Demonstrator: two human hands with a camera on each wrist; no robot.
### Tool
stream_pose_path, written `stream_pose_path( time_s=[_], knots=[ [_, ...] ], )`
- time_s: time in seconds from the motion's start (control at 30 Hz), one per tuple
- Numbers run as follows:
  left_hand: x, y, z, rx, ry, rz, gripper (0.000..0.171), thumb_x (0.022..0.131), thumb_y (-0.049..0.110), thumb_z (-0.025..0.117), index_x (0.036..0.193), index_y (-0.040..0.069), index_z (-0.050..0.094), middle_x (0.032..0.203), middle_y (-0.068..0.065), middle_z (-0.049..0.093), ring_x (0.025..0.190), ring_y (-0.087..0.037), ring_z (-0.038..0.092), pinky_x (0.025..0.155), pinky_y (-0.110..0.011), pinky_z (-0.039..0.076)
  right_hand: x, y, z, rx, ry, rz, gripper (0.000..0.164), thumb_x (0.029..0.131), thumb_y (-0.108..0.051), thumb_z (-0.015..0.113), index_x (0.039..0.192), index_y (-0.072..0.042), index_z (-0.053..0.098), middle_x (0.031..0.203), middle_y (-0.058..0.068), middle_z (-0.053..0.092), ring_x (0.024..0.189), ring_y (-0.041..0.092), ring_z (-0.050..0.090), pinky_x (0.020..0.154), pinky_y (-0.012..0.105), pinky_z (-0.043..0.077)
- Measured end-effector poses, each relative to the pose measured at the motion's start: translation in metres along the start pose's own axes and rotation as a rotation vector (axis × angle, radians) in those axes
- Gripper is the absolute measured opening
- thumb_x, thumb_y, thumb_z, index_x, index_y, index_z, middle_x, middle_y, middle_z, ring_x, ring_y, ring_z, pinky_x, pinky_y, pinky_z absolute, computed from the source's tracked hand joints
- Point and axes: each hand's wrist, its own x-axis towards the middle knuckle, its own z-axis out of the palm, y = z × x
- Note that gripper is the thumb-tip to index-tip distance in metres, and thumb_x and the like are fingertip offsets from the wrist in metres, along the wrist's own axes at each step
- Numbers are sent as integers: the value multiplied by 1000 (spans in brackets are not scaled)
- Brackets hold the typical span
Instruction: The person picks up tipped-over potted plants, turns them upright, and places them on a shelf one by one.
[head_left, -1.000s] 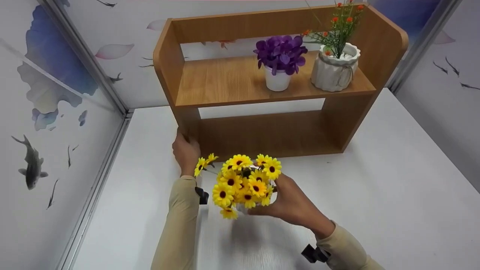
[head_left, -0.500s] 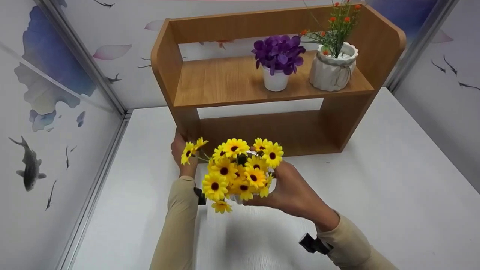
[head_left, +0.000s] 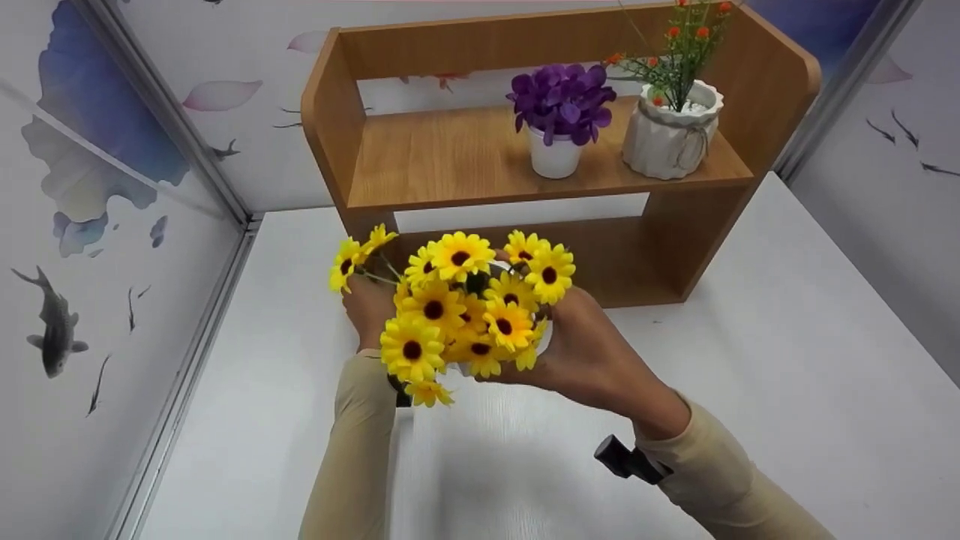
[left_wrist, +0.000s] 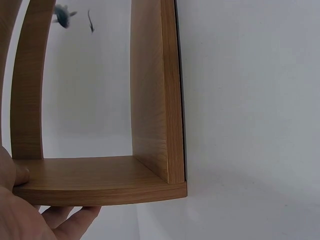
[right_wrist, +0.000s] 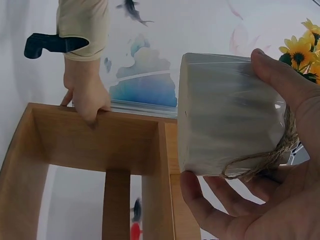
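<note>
My right hand [head_left: 600, 356] grips a white pot [right_wrist: 227, 115] with twine tied round it, thumb on one side and fingers on the other. Yellow daisy-like flowers [head_left: 433, 309] rise from that pot and hide most of it in the head view. They are held in the air before the lower level of a two-level wooden shelf [head_left: 420, 154]. On the shelf's left side panel [left_wrist: 95, 195] my left hand [left_wrist: 30, 212] keeps its hold, thumb inside and fingers outside. The flowers partly cover this hand in the head view.
A purple flower plant [head_left: 561, 105] in a small white pot stands on the upper level. To its right is a ribbed white pot [head_left: 664, 146] with orange-flowered stems. The white table [head_left: 787, 390] meets printed wall panels [head_left: 97, 300] at the left and back.
My right hand has carried the potted yellow flowers up and forward, slightly left, toward the shelf. The left hand has stayed on the side panel.
</note>
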Motion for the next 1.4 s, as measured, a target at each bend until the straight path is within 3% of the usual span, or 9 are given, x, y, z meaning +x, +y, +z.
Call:
stream_pose_path(
  time_s=[0.17, 0.23, 0.3, 0.47, 0.67, 0.83, 1.0, 1.2, 1.4],
  knots=[
    [2, -2, -1, -28, 39, 160, 29, 105, 20, 54, 128, 4, 59, 108, -21, 68, 99, -36, 64, 90, -50, 51, 14, -8, -7, -29, 35, -59, 86, 77, -27, 91, 150, -25, 46, 144, -14, 54, 135, 8, 49, 119, 38, 36],
    [4, -7, 0, -54, 33, 197, 29, 105, 21, 55, 128, 4, 58, 108, -19, 69, 96, -33, 64, 89, -47, 52, 22, -11, -11, -41, 49, -98, 87, 78, -26, 91, 151, -22, 45, 145, -12, 54, 136, 8, 49, 119, 37, 36],
    [6, -10, 1, -58, 31, 212, 35, 105, 23, 57, 136, 6, 57, 121, -14, 70, 106, -29, 67, 98, -45, 53, 30, -14, -15, -39, 61, -136, 86, 79, -24, 90, 151, -19, 44, 145, -11, 55, 135, 9, 51, 118, 36, 37],
    [10, -12, 5, -5, 24, 168, 47, 105, 23, 59, 147, 6, 49, 134, -13, 66, 118, -27, 65, 106, -44, 51, 49, -22, -28, -40, 99, -180, 81, 80, -19, 89, 148, -13, 47, 142, -8, 57, 132, 9, 53, 117, 34, 39],
    [10, -7, 7, 23, 1, 98, 45, 107, 19, 54, 149, 5, 48, 141, -13, 62, 123, -28, 64, 107, -42, 50, 73, -27, -41, -89, 150, -122, 78, 81, -22, 88, 147, -12, 47, 138, -6, 58, 126, 7, 58, 107, 32, 49],
    [12, -5, 6, 2, 6, 120, 45, 105, 12, 53, 149, 3, 48, 142, -18, 61, 126, -33, 63, 108, -46, 50, 95, -27, -47, -133, 177, -22, 80, 81, -24, 88, 147, -12, 45, 141, -3, 56, 129, 9, 56, 109, 32, 49],
    [14, -5, 7, -11, 26, 173, 45, 103, 6, 54, 147, 3, 50, 139, -19, 63, 124, -34, 64, 106, -49, 51, 122, -19, -52, -152, 196, -25, 81, 81, -24, 89, 148, -13, 44, 142, -3, 57, 132, 9, 53, 116, 29, 40],
    [14, -5, 7, -13, 24, 154, 41, 104, 9, 54, 145, 5, 53, 136, -16, 65, 122, -30, 66, 101, -46, 54, 149, -5, -52, -152, 200, -25, 86, 81, -27, 88, 152, -13, 41, 146, -4, 55, 135, 6, 51, 116, 26, 38],
    [15, -11, 7, 11, 42, 137, 32, 105, 13, 54, 135, 3, 59, 123, -18, 70, 109, -30, 70, 89, -47, 58, 167, 9, -46, -126, 203, 99, 92, 77, -31, 91, 153, -16, 41, 144, -3, 57, 131, 8, 54, 112, 25, 41]
  ],
)
